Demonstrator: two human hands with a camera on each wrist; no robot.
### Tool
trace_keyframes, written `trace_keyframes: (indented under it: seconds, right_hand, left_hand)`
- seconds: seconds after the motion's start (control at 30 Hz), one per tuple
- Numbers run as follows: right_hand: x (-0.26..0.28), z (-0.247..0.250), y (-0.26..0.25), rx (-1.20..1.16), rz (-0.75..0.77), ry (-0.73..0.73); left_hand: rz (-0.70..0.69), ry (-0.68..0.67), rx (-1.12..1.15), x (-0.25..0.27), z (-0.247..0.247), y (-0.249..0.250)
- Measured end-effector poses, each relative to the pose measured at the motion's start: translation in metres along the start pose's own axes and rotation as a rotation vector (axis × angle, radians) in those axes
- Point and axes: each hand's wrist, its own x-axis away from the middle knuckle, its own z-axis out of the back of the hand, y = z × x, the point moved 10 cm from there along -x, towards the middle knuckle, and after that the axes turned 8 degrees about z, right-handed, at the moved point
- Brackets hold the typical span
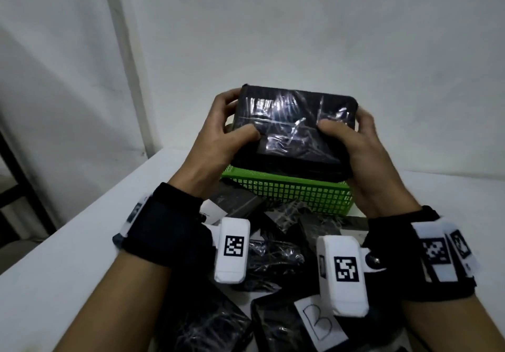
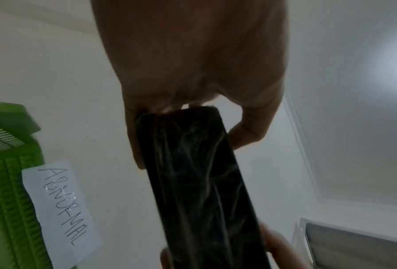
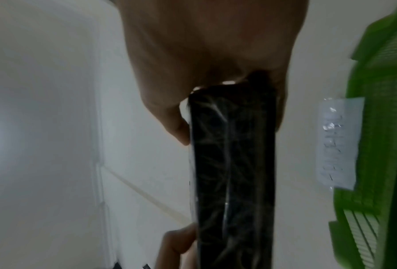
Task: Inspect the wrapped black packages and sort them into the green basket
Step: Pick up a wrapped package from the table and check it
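Observation:
A black package (image 1: 292,124) wrapped in shiny clear film is held up above the green basket (image 1: 295,193). My left hand (image 1: 218,138) grips its left end, thumb on top and fingers behind. My right hand (image 1: 360,143) grips the right end the same way. In the left wrist view the package (image 2: 200,182) shows edge-on under my left hand (image 2: 193,63), beside the green basket (image 2: 6,191). In the right wrist view the package (image 3: 232,163) runs down from my right hand (image 3: 204,54), with the basket (image 3: 381,145) at the right.
Several more wrapped black packages (image 1: 273,258) lie heaped on the white table (image 1: 54,269) near me, one with a paper tag marked "B" (image 1: 319,321). A paper label reading "ABNORMAL" (image 2: 61,207) is stuck to the basket. A white wall stands behind.

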Motion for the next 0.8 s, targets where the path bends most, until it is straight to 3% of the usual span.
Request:
trace_keyframes:
  seconds: [0.07,0.23,0.4,0.5,0.6,0.7,0.8]
  right_hand:
    - [-0.002,-0.003,0.013,-0.034,-0.076,-0.042]
    - [-0.007,-0.001,0.004,-0.022,0.058,-0.018]
    - [-0.005,0.000,0.009,0.023,0.073,0.023]
    - [-0.002,0.000,-0.002,0.066,0.139,-0.001]
    - [0.000,0.001,-0.020,0.207,0.247,-0.065]
    - [-0.001,0.010,-0.029,0.392,0.311,-0.041]
    - [0.001,0.002,-0.018,0.255,0.189,-0.113]
  left_hand:
    - [-0.029,0.036,-0.047,0.003,-0.001,0.003]
    - [-0.049,0.076,-0.093,0.003,0.004,0.003]
    - [-0.092,0.061,-0.043,0.003,0.009,0.007]
    - [-0.082,0.065,-0.142,0.000,0.012,0.001]
    - [-0.045,0.048,-0.200,-0.002,0.010,-0.004]
    - [-0.058,0.058,-0.115,-0.002,0.007,-0.001]
    - [-0.151,0.163,-0.141,0.004,0.008,0.010]
